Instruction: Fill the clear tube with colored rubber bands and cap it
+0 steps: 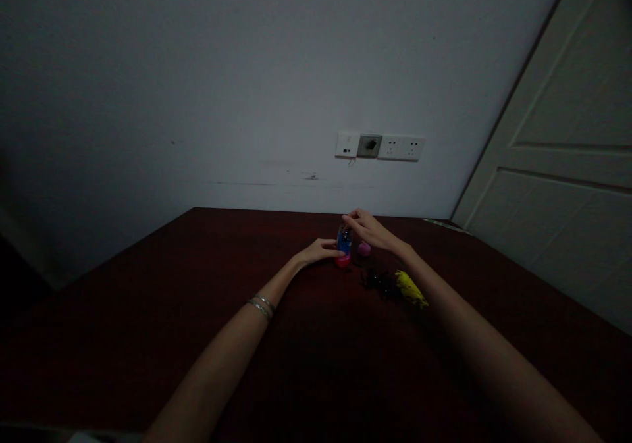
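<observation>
A small clear jar (344, 244) with blue contents above and pink at its base stands upright on the dark red table (276, 338). My left hand (319, 252) holds the jar from its left side, fingers and thumb round the lower part. Above the jar's mouth, my right hand (368, 227) has its fingertips pinched at the rim; whatever they hold is too small to make out. Just right of the jar lies a round pink object (364, 249), below my right hand.
Nearer to me lie a black spider-like figure (380, 282) and a yellow textured object (411, 289), beside my right forearm. Behind the table is a pale wall with sockets (401, 148). A white door (553, 160) stands at the right.
</observation>
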Available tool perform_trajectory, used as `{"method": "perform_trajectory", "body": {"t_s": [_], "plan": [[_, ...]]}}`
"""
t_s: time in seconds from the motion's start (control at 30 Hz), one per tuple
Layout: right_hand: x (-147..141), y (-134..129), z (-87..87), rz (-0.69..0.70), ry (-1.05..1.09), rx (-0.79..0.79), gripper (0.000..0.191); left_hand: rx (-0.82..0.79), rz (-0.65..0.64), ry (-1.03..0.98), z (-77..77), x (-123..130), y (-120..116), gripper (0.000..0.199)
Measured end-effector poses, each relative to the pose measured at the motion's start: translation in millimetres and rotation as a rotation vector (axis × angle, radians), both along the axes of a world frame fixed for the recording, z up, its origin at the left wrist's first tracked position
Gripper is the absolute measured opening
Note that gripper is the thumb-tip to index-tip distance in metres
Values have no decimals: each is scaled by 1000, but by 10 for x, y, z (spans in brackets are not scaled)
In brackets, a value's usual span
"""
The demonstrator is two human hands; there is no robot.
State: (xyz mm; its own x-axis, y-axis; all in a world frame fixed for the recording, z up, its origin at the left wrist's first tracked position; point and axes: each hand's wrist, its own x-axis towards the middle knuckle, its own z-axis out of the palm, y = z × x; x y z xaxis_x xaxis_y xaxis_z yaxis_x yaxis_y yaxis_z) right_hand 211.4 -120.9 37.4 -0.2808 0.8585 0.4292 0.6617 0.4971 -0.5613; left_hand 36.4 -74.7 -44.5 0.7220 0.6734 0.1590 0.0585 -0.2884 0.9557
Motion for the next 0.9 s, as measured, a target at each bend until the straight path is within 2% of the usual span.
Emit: {"method": "perform_trajectory", "body": {"t_s": [0.13,0.33,0.43,0.5,0.63,0.7,0.77,0.83,0.9], "plan": [[-11,-16,44,-5,-20,21,49,-5,-18,-15,-4,2,6,42],[109,-17,129,-28,20,160,54,6,-46,37,14,14,6,46],[258,-24,112,-75,89,179,54,67,-88,110,105,-44,55,53],[395,-39,66,-118,128,177,54,154,-76,213,240,-123,110,55],[739,-61,-130,-225,162,119,53,334,106,512,681,-282,133,38],[922,-61,-279,-279,191,75,53,407,142,524,911,-289,33,29],[1092,-63,-447,-349,225,50,54,482,85,450,1072,-208,-145,24],[1242,-74,-612,-420,234,15,54,551,-36,397,1116,-39,-362,21],[1372,-93,-754,-495,226,-10,56,636,-135,360,1036,190,-565,18]]}}
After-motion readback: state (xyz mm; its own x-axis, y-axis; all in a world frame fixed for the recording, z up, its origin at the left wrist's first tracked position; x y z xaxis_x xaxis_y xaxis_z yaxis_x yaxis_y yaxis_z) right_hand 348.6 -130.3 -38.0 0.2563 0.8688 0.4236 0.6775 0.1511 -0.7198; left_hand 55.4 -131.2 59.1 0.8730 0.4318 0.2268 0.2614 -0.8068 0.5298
